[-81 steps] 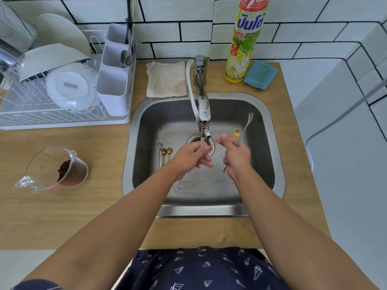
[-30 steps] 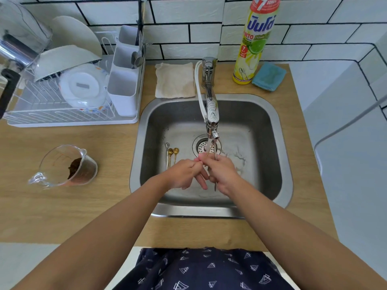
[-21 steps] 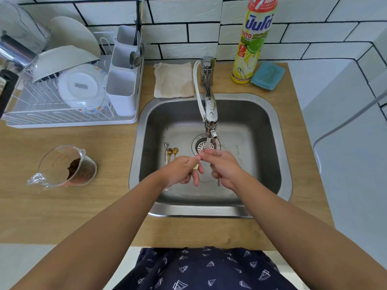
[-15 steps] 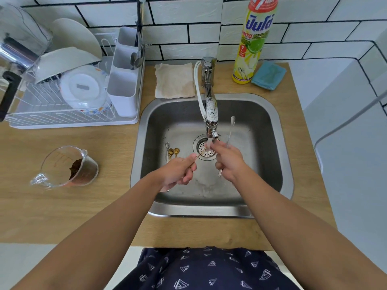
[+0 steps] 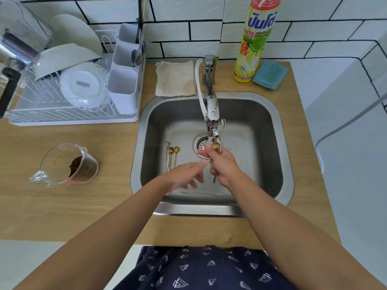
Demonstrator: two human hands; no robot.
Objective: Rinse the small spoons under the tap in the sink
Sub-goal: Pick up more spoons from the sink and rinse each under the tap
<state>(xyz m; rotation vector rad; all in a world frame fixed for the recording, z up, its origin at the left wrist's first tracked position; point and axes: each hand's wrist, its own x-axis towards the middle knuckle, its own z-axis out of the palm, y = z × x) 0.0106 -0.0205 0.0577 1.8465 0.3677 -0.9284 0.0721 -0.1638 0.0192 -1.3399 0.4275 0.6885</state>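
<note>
A gold spoon [image 5: 215, 145] and a longer silver spoon [image 5: 221, 130] are held together in the right hand [image 5: 223, 164], whose fingers are curled round both handles. The gold bowl is kept just beneath the tap [image 5: 212, 114] spout, above the drain [image 5: 201, 143], near the middle of the sink [image 5: 261, 114]. A thin stream of water appears to be running, though this cannot be told for certain. The left hand [image 5: 184, 174] is held just beside the right with its fingers loosely spread; it looks to have hold of nothing, though its thumb tip comes close to the gold handle.

Three more small spoons [image 5: 172, 154], one silver and two gold, are laid side by side on the sink floor toward its left wall.

The spoons are judged to be light, stiff and thin, and slippery when wet. They are best pinched along the handle, well back from the bowl, so that the bowl is left free for the water. One loosely held could easily be dropped toward the drain.
</note>
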